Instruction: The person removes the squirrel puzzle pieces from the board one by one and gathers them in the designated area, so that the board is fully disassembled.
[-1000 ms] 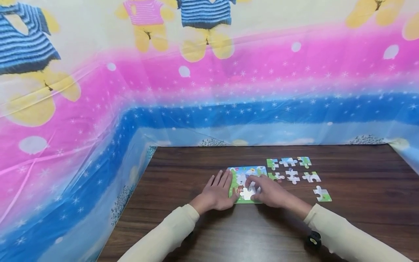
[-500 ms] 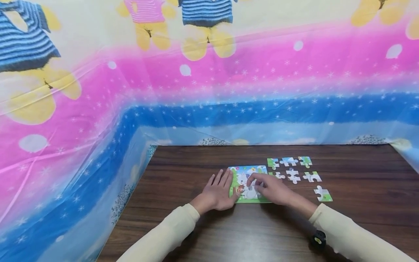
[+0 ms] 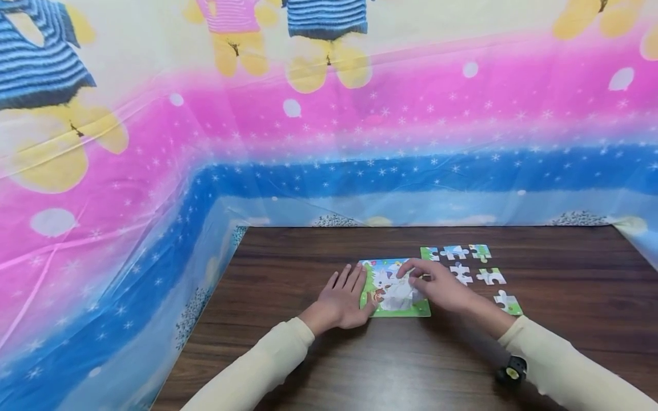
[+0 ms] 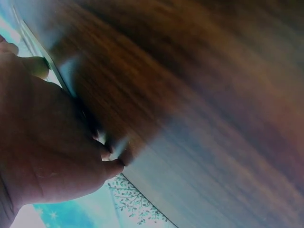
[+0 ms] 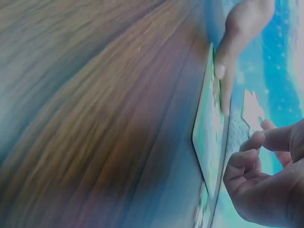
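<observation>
My left hand [image 3: 341, 302] lies flat with fingers spread at the left edge of a picture puzzle board [image 3: 401, 313], its thumb and fingertips over the border. The board shows a white animal on green grass under a blue sky. Over the board's right side, my right hand [image 3: 437, 285] pinches a puzzle piece [image 5: 251, 111] between thumb and fingertips. In the right wrist view this piece stands tilted, raised above the board, with the right fingers [image 5: 275, 137] at its lower end. In the left wrist view the left hand [image 4: 52, 137] rests at the tabletop.
Several loose puzzle pieces [image 3: 460, 274] lie in loose rows to the right of the board, partly behind the right hand. One corner piece [image 3: 508, 302] lies nearest the right forearm. A printed cloth [image 3: 329, 177] hangs behind the dark wooden table [image 3: 308, 245].
My right hand has shifted right and slightly away across the board with the puzzle piece, uncovering the board's lower right corner. The left hand stays in place.
</observation>
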`<state>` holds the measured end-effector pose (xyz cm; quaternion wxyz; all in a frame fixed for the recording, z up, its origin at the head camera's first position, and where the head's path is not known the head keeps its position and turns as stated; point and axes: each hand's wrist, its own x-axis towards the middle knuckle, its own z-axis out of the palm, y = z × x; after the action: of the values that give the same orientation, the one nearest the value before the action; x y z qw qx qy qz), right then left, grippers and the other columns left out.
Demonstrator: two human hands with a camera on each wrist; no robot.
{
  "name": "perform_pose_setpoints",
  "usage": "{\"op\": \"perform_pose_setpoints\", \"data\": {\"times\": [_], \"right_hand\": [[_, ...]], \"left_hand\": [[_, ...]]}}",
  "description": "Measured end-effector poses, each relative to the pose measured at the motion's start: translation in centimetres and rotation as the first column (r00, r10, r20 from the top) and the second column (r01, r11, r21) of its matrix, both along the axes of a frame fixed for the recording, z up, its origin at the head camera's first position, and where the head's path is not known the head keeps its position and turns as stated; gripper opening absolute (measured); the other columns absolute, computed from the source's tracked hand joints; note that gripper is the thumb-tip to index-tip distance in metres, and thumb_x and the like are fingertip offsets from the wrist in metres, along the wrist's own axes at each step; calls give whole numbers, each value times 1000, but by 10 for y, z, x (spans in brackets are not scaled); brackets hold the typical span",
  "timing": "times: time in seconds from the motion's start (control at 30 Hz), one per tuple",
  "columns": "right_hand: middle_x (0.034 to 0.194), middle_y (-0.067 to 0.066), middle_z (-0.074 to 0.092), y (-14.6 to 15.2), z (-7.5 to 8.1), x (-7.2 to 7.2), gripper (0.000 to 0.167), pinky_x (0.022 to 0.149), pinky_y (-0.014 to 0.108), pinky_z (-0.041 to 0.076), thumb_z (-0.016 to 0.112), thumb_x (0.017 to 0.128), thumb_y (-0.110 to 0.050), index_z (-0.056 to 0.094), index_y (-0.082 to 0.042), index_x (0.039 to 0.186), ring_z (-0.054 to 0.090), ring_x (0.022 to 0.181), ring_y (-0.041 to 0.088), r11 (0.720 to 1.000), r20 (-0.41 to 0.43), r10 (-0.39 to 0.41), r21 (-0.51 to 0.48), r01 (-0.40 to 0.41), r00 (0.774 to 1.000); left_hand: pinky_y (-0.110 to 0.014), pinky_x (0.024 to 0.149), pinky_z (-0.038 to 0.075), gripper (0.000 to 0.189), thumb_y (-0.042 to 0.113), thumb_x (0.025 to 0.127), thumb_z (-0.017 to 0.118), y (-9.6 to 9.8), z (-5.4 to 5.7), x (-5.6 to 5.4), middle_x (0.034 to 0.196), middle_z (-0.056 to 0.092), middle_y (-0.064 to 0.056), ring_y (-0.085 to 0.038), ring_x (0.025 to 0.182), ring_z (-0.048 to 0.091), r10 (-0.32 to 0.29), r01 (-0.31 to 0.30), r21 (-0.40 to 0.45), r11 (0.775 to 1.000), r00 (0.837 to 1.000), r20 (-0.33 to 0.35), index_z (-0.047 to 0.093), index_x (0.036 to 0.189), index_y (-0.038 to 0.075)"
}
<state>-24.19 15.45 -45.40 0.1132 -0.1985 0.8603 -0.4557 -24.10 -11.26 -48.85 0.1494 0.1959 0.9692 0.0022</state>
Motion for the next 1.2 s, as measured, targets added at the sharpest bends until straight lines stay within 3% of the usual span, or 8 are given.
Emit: {"op": "perform_pose_setpoints", "data": {"times": [0.17,0.27,0.53,0.73,0.9,1.13,1.2], "right_hand": [[109,16,63,29,-1,4,25,57,33,50,51,109,-6,69,-16,124,57,71,22,1000,36,-19,-15,20,999],[101,15,62,47,-4,5,23,52,31,48,52,109,-7,69,-16,122,54,63,19,999,47,-38,7,37,998],[99,14,63,79,-14,8,19,51,30,50,55,108,-6,69,-11,120,55,65,16,999,48,5,31,-7,999],[96,13,63,84,-18,9,19,52,31,50,55,108,-6,69,-10,120,55,66,15,998,74,52,15,-53,996],[100,15,65,86,-16,10,19,51,29,48,54,107,-3,69,-9,116,53,63,16,999,75,34,33,-37,997],[122,9,73,91,-13,10,25,76,31,51,56,104,0,73,-18,106,63,102,23,982,-75,-14,185,28,997],[120,9,73,94,-13,10,25,74,32,50,56,104,1,72,-19,107,63,99,23,976,-96,-31,211,50,995]], "left_hand": [[-49,137,7,81,67,108,20,-2,-1,1,181,-5,3,-24,169,-4,-8,8,11,1000,1000,-4,-1,172,22],[-49,137,9,81,66,108,21,-3,5,4,181,-2,2,-24,169,-1,-7,7,24,1000,1000,-10,2,172,22],[-49,137,10,81,65,108,22,-2,11,6,181,-2,2,-24,169,0,-1,1,29,1000,1000,1,2,173,21],[-48,137,8,81,66,109,21,-2,8,5,181,-4,2,-23,169,-2,-3,3,18,1000,1000,11,0,172,21],[-49,137,6,82,67,108,20,-2,2,1,181,-6,2,-23,169,-5,-12,12,14,1000,1000,15,-2,172,22],[-49,137,6,82,70,107,19,-4,-2,-1,180,-8,4,-22,168,-5,-12,12,19,1000,1000,11,-4,171,24],[-49,137,6,82,70,107,20,-4,-3,-1,180,-8,4,-22,168,-5,-11,11,24,1000,1000,11,-4,171,25]]}}
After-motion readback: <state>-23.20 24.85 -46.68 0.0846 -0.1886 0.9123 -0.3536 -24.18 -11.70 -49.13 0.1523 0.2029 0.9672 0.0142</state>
